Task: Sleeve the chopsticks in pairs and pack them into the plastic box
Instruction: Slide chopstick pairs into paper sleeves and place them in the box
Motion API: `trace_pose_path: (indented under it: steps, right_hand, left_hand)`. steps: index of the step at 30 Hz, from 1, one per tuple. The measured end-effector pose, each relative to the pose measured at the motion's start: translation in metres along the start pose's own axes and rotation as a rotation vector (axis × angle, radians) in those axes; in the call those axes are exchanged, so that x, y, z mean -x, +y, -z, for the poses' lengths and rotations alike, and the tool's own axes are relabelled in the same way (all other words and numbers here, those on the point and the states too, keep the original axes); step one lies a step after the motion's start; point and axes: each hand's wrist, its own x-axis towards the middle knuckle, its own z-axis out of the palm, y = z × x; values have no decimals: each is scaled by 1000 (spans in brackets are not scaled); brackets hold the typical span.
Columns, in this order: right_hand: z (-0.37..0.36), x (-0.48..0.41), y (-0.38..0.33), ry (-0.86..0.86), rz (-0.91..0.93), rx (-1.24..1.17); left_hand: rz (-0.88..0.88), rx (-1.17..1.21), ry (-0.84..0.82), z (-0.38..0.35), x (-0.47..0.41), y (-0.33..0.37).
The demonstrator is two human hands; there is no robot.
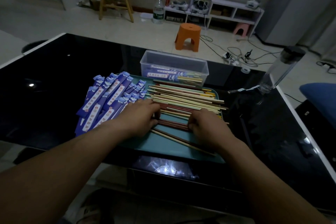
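Several loose chopsticks (183, 99), cream, green and dark red, lie across a teal tray (169, 148). A stack of blue paper sleeves (107, 100) covers the tray's left side. Behind the tray stands a clear plastic box (174, 60) holding a few sleeved pairs. My left hand (141, 114) and my right hand (207, 125) are both down on the pile. Their curled fingers pinch the two ends of some dark red chopsticks (173, 123) near the tray's front.
The tray sits on a glossy black table (54, 82) with a white edge. A clear bottle (280, 67) with a dark cap stands at the table's right. Beyond are an orange stool (188, 36), floor cables and a low white shelf.
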Motion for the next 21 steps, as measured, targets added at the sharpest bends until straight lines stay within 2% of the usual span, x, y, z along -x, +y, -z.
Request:
trace_pose_path:
  steps: [5, 9, 21]
  right_hand:
    - [1, 2, -4, -35, 29, -7]
    - [6, 5, -5, -14, 64, 6]
    - [-2, 13, -9, -36, 104, 72]
  left_hand:
    - [8, 19, -18, -1, 0, 1]
    - [-31, 14, 40, 2, 2, 0]
    - [-88, -87, -12, 5, 4, 2]
